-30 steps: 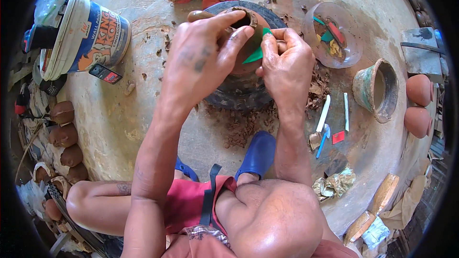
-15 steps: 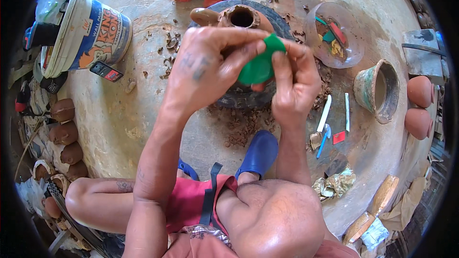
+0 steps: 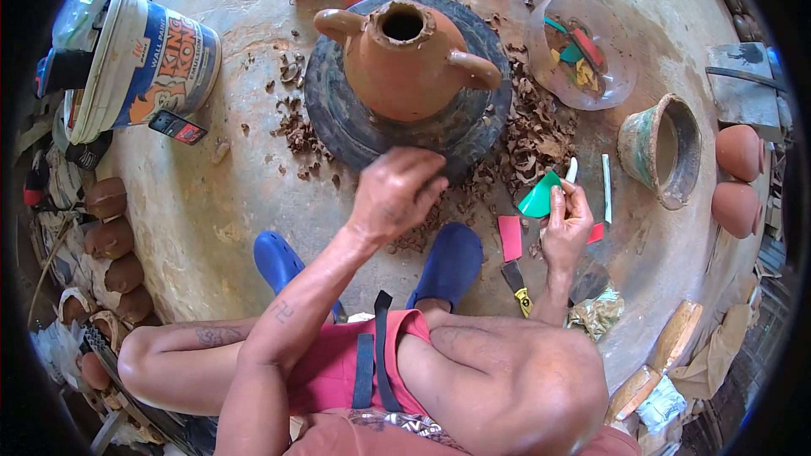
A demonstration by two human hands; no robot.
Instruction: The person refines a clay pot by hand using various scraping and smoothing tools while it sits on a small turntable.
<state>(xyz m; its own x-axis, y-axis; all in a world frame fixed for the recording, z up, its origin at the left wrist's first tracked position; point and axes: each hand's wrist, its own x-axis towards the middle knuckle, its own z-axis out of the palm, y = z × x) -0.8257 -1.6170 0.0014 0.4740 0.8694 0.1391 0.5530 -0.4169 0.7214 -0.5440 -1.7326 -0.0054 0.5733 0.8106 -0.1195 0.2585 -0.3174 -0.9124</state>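
Altogether, one two-handled pot (image 3: 401, 72), one green sheet (image 3: 538, 198) in right hand (image 3: 568, 226).

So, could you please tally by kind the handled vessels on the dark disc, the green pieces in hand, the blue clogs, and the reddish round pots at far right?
Handled clay vessel on the dark disc: 1
Green flat piece in the right hand: 1
Blue clogs: 2
Reddish round pots: 2
Total: 6
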